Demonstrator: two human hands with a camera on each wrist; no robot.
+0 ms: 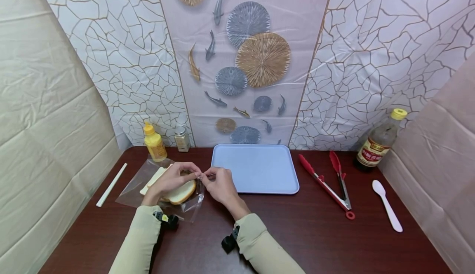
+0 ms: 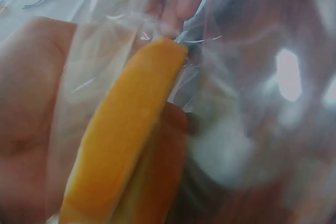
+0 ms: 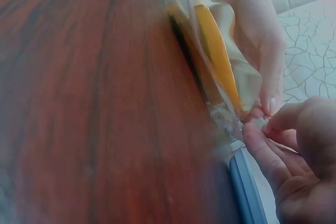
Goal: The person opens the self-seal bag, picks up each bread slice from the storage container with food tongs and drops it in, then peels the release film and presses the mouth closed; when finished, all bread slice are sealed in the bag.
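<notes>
A clear plastic bag point(image 1: 138, 183) with slices of bread point(image 1: 182, 193) lies on the dark wooden table at the left. My left hand point(image 1: 174, 180) rests over the bread and pinches the bag's edge. My right hand point(image 1: 219, 181) pinches the same edge from the right, fingertips meeting the left hand's. The left wrist view is filled by a bread crust point(image 2: 123, 135) under plastic film point(image 2: 236, 77). The right wrist view has the bread slices point(image 3: 215, 51) on edge inside the bag, with both hands' fingers point(image 3: 273, 129) pinching the film beside them.
A light blue tray point(image 1: 256, 167) lies just right of my hands. Red tongs point(image 1: 328, 181), a white spoon point(image 1: 387, 205) and a dark sauce bottle point(image 1: 378, 141) are at the right. A yellow squeeze bottle point(image 1: 154, 142), a small shaker point(image 1: 182, 138) and a white stick point(image 1: 111, 184) are at the left.
</notes>
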